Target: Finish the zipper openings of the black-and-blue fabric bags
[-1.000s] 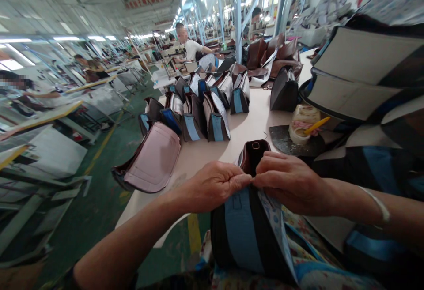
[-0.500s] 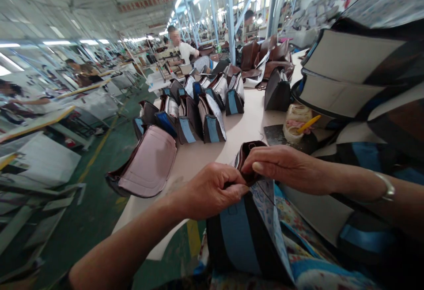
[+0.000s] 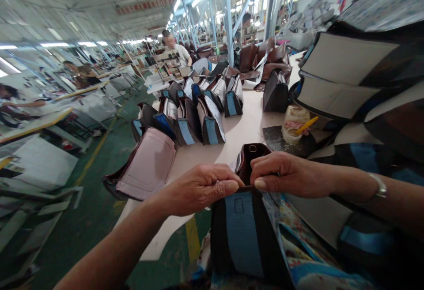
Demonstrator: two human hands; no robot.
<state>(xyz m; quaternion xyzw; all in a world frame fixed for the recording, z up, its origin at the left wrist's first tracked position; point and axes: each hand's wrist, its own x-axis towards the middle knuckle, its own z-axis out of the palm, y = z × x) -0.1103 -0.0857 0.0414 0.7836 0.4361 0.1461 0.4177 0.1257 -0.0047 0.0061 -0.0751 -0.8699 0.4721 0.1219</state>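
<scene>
A dark bag [image 3: 243, 232] with a blue stripe down its end panel stands upright close to my body. My left hand [image 3: 205, 188] pinches the top edge of that panel between thumb and fingers, on the left side. Just beside it, my right hand [image 3: 288, 175], with a bracelet at the wrist, pinches the same edge further right. Past my fingers the brown inside of the bag shows, with a small metal ring on the far end. A patterned lining hangs along the right side of the bag.
Several similar bags [image 3: 185, 126] stand on the pale table [image 3: 245, 126]. A pinkish bag piece [image 3: 149, 162] lies at the left edge. On the right are a glue jar [image 3: 293, 126] with a yellow-handled tool and stacked bag parts [image 3: 351, 56]. A person [image 3: 180, 54] works further back.
My hands have drawn slightly apart along the bag's top edge, my right hand lowering onto it. The bag's opening and ring show more clearly now.
</scene>
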